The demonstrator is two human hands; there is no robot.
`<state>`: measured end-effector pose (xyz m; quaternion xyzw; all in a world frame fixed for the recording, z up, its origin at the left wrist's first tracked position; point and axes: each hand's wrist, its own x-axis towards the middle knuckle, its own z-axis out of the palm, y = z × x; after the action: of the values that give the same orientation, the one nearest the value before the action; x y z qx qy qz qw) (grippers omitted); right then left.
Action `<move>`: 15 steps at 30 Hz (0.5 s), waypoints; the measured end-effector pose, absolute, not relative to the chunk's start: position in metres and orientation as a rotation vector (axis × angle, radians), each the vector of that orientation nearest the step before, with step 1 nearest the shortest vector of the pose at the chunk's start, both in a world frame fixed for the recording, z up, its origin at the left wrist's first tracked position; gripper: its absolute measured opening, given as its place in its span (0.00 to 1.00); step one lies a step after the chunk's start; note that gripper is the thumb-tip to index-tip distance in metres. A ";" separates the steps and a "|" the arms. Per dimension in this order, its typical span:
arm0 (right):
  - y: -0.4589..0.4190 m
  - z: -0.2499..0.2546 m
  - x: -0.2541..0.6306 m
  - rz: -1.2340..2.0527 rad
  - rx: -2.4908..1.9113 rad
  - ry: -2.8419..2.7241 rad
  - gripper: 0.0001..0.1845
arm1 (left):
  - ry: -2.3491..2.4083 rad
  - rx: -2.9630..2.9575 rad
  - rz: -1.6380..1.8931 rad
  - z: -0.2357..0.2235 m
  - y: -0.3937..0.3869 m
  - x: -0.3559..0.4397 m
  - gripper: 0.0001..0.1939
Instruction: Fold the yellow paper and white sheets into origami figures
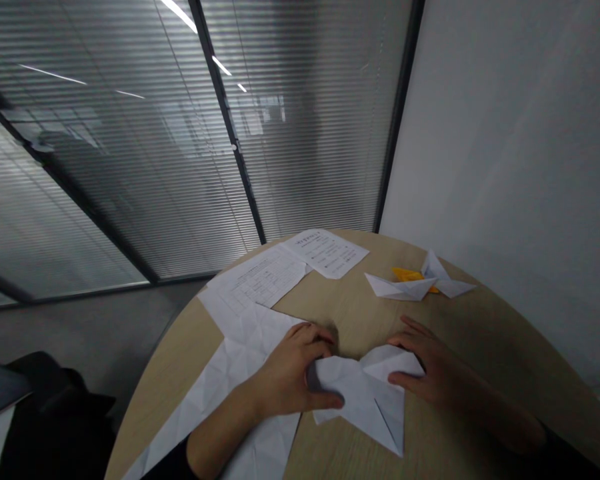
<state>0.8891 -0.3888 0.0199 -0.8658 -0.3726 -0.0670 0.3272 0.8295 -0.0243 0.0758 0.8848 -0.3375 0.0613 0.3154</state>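
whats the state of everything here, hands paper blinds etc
left hand: gripping the left end of the folded paper
right hand: spread, fingers on the paper's right end
folded white paper: folded into a pointed shape
creased white sheet: unfolded, flat, covered in creases
two printed sheets: lying flat
folded white piece: folded, over yellow paper
window blinds: lowered

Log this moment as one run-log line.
left hand: gripping folded white paper | right hand: pressing on paper | nearby: creased paper sheet

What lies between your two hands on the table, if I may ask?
In the head view, a folded white paper shape lies between the left hand and the right hand, and both hands touch it.
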 end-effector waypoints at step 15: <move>-0.386 0.048 0.892 -0.638 -2.056 -1.076 0.06 | -0.910 2.208 0.260 0.090 -0.027 0.829 0.10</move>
<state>0.8922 -0.3859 0.0482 -0.7972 -0.4174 -0.2472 0.3593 0.8294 -0.0271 0.0901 0.8570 -0.3531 0.1010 0.3614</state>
